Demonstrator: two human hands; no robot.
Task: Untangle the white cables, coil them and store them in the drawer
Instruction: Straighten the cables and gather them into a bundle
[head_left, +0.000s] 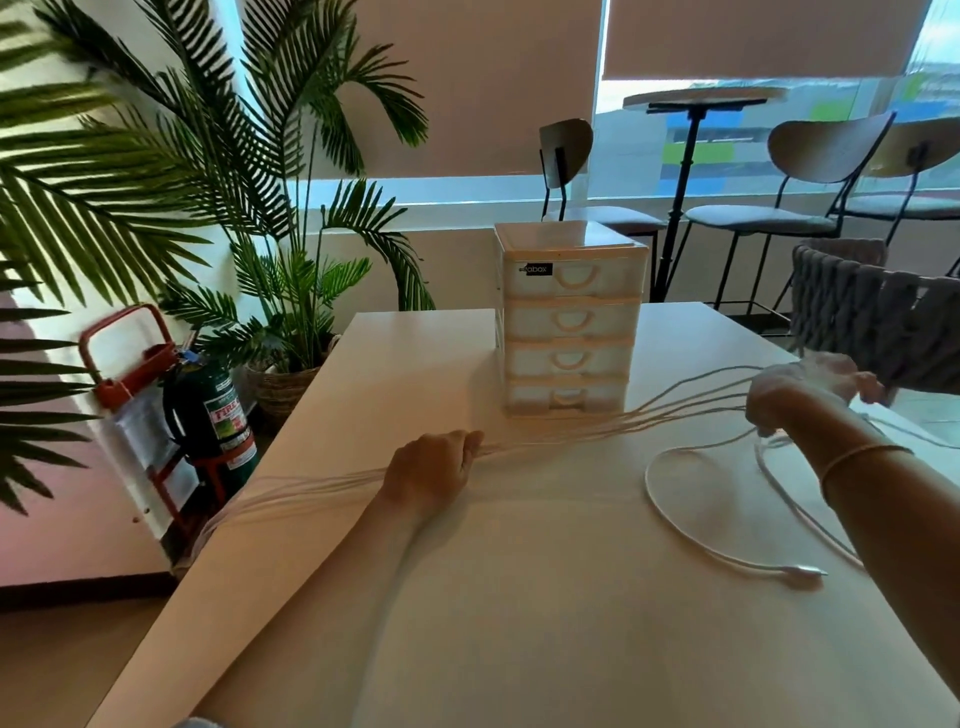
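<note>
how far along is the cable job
Early. Done: one cable lies apart on the table, uncoiled. In hand: the left hand and right hand grip a bundle of strands stretched between them. Left: coiling, and storing; all four drawers are closed.

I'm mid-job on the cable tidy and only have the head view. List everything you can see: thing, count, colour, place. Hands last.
white cables: several strands, count unclear from blur, white, stretched across the table between both hands
loose cable: one, white, looped on the table at right, plug end near the front
drawer unit: one, four drawers, white, all closed, far middle of the table
table: one, pale cream, foreground
palm plants: green, left, behind the table
fire extinguisher: one, dark green, on a red stand, on the floor at left
chairs: at least three, by the window
woven chair: one, grey, right of the table
left hand: grips the strands
right hand: blurred, holds the strands' other end
</note>
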